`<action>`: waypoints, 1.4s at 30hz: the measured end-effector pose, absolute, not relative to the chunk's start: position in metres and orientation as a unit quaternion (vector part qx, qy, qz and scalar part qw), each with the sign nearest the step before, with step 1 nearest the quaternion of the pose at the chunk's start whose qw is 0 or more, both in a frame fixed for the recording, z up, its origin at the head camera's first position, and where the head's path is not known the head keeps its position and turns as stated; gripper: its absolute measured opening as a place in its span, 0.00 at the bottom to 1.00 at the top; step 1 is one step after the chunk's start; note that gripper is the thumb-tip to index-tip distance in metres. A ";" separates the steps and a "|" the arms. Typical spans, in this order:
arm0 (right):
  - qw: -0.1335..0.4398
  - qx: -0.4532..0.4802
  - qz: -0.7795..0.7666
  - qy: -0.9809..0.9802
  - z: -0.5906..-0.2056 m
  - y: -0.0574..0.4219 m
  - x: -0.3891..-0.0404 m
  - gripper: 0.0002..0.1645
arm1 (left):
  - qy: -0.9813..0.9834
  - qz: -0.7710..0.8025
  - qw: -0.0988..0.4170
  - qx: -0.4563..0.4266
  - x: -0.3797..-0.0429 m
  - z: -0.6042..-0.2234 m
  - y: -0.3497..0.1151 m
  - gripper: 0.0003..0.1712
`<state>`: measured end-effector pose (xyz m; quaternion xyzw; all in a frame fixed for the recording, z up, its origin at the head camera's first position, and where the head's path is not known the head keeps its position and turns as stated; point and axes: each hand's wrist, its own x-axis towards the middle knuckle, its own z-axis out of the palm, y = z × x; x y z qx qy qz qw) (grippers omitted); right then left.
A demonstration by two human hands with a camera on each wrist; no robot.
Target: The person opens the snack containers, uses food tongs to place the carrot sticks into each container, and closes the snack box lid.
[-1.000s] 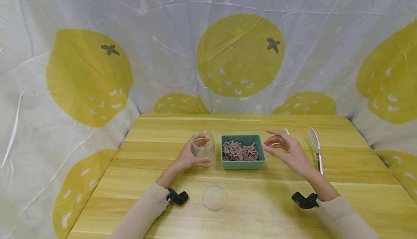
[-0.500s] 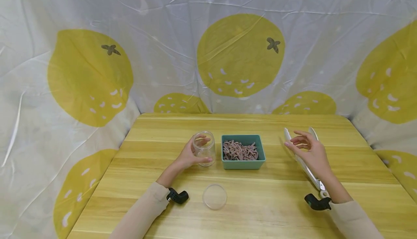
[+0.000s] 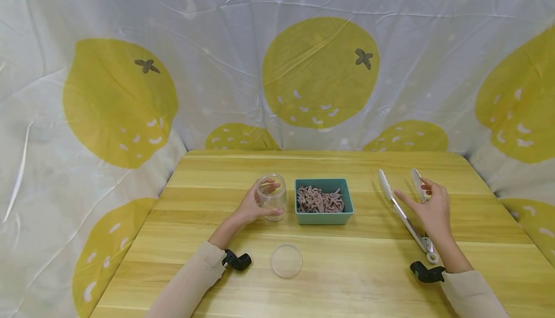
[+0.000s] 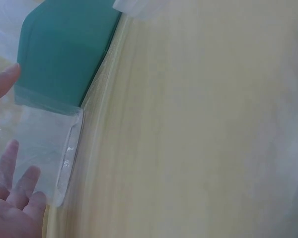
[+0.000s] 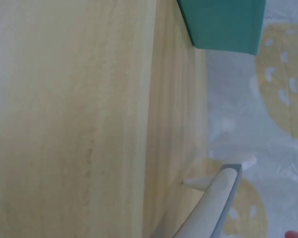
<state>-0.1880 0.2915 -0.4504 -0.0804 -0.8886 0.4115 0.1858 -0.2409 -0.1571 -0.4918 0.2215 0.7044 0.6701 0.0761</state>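
Note:
In the head view my left hand (image 3: 248,208) holds an upright clear jar (image 3: 275,205), thumb in front and fingers round the far side. The left wrist view shows the same jar (image 4: 44,144) between thumb and fingers. My right hand (image 3: 435,212) is over a pair of spread metal tongs (image 3: 407,224) with white tips, its thumb and fingers apart. Whether it touches them cannot be told. Part of the tongs (image 5: 211,203) shows in the right wrist view. A green rectangular tub (image 3: 324,219) beside the jar contains brownish-pink strips (image 3: 318,200).
A clear round lid (image 3: 286,261) lies flat on the wooden table (image 3: 347,270), in front of the jar and tub. A lemon-print cloth (image 3: 230,67) hangs behind the table and along its sides.
My right hand has moved right from beside the green tub to over the tongs, its thumb and fingers spreading wider. My left hand and the jar have stayed in place.

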 end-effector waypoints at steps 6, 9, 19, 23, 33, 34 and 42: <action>0.140 -0.117 0.401 -0.898 -0.457 0.297 -0.189 0.61 | 0.705 0.670 0.075 0.222 -0.241 -0.494 -0.157 0.50; 0.121 -0.127 0.399 -0.900 -0.460 0.298 -0.189 0.65 | 0.706 0.667 0.074 0.227 -0.241 -0.494 -0.158 0.50; 0.040 -0.139 0.364 -0.920 -0.468 0.304 -0.193 0.76 | 0.704 0.668 0.079 0.228 -0.241 -0.493 -0.157 0.49; 0.015 -0.126 0.358 -0.925 -0.471 0.306 -0.192 0.78 | 0.704 0.668 0.079 0.228 -0.240 -0.492 -0.157 0.48; 0.030 -0.085 0.309 -0.947 -0.474 0.306 -0.190 0.78 | 0.710 0.662 0.077 0.227 -0.240 -0.489 -0.157 0.48; 0.030 -0.078 0.308 -0.948 -0.474 0.306 -0.190 0.78 | 0.709 0.663 0.078 0.227 -0.240 -0.490 -0.157 0.48; 0.041 -0.051 0.304 -0.951 -0.477 0.308 -0.191 0.76 | 0.705 0.666 0.079 0.231 -0.241 -0.494 -0.157 0.47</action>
